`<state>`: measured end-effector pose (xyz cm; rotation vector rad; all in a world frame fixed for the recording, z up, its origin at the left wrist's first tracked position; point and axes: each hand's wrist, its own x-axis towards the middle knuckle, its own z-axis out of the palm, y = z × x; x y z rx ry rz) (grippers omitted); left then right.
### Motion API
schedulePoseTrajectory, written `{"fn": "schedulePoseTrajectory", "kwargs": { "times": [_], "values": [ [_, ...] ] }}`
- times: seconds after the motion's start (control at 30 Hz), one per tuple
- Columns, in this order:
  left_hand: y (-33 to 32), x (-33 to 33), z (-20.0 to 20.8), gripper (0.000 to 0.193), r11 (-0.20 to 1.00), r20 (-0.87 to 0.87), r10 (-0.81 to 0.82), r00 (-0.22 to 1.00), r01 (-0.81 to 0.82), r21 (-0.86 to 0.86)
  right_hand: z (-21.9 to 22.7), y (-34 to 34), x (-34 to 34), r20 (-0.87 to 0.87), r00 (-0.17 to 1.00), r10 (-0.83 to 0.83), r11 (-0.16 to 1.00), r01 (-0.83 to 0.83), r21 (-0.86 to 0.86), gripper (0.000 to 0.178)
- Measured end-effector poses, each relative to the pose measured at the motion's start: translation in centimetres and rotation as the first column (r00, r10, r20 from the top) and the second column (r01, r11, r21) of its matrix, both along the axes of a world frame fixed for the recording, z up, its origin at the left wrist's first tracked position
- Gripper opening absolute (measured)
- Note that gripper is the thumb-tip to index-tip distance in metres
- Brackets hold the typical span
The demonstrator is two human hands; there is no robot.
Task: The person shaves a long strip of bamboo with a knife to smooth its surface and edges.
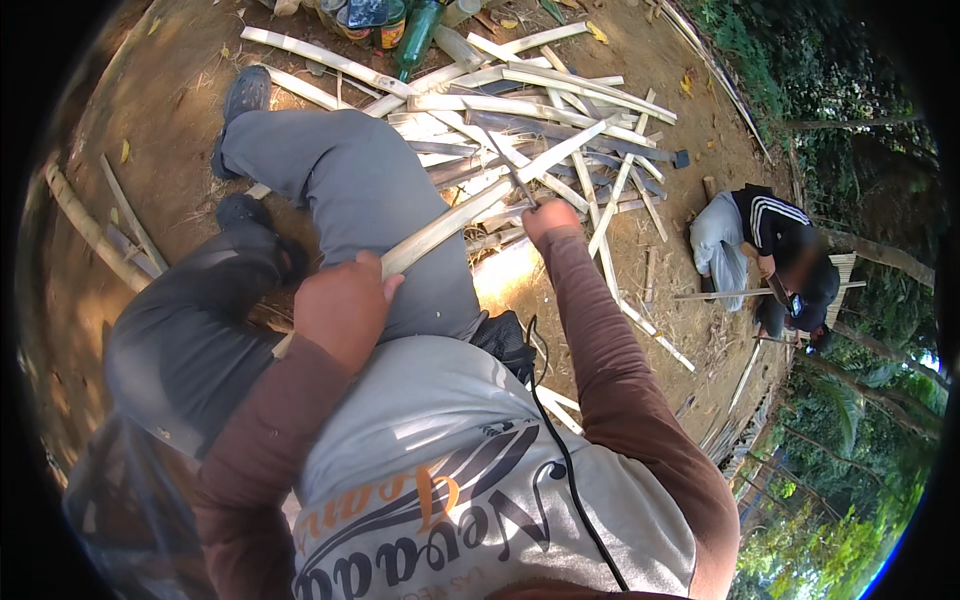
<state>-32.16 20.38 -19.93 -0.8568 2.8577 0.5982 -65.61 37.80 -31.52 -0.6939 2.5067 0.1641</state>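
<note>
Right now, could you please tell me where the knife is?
In the head view, the knife is in the person's right hand, just right of centre, its blade crossing the pale strip that the left hand holds.

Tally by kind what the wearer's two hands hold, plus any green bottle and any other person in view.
Pale strip in the left hand: 1
Knife in the right hand: 1
Green bottle: 1
Other person: 1
Total: 4
</note>
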Motion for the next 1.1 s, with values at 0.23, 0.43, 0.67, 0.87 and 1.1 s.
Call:
{"fn": "schedulePoseTrajectory", "kwargs": {
  "times": [0.23,0.43,0.67,0.87,1.1],
  "values": [
    [0.5,0.1,0.0,0.039,0.998,0.040,-0.012,0.999,0.015,-0.067,2.8,-1.6,3.3,0.014,0.993,0.113,0.993,-0.114,0.022,0.040],
    [0.2,-0.2,-0.1,0.036,0.992,0.034,-0.019,0.999,0.023,-0.122,2.6,-0.3,-2.6,-0.064,0.992,0.109,0.988,-0.101,0.119,0.039],
    [2.1,0.0,-0.3,0.030,0.993,-0.001,-0.005,1.000,0.005,-0.115,3.7,0.5,-1.4,-0.109,0.989,0.099,0.992,-0.090,0.085,0.038],
    [2.4,0.4,-0.5,0.029,0.992,-0.010,-0.013,1.000,0.012,-0.129,5.3,-0.4,2.3,-0.027,0.969,0.245,0.969,-0.244,0.039,0.035],
    [2.3,0.2,-0.4,0.032,0.995,0.005,0.010,1.000,-0.010,-0.095,2.4,0.3,-3.7,-0.069,0.997,0.044,0.972,-0.027,0.233,0.039]
  ]
}}
